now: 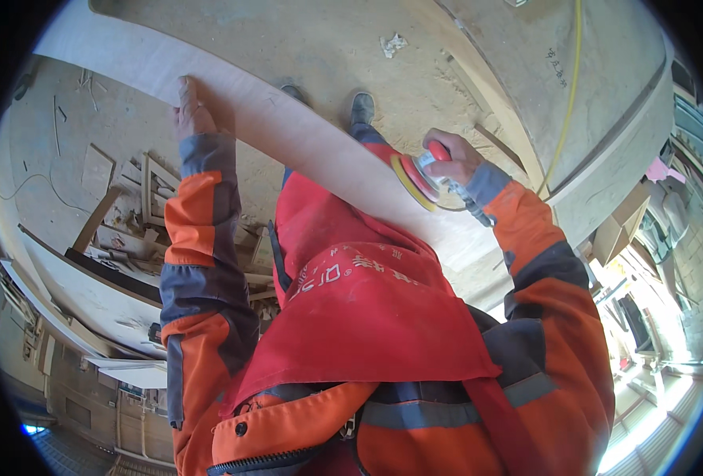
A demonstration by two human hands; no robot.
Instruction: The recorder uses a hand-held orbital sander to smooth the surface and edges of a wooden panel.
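Observation:
A long, pale wooden board [288, 131] runs from the upper left down toward the right, passing in front of my red apron. My left hand [194, 115] grips its near edge at the left, one digit lying along the upper face and the other fingers hidden. In my right hand [458, 159] is an orbital sander [427, 176] with a red top and a yellow-edged round pad. The sander is tilted, its pad against or very near the board's surface; the exact contact cannot be made out. A dark hose fitting [480, 213] trails from it beneath my right wrist.
A large pale panel [605, 103] stands at the right, with a yellow hose [571, 87] across it. Wood offcuts [133, 202] and a small frame [157, 190] lie at the left. A crumpled white scrap [393, 45] rests on the dusty floor ahead, beyond my shoes [362, 109].

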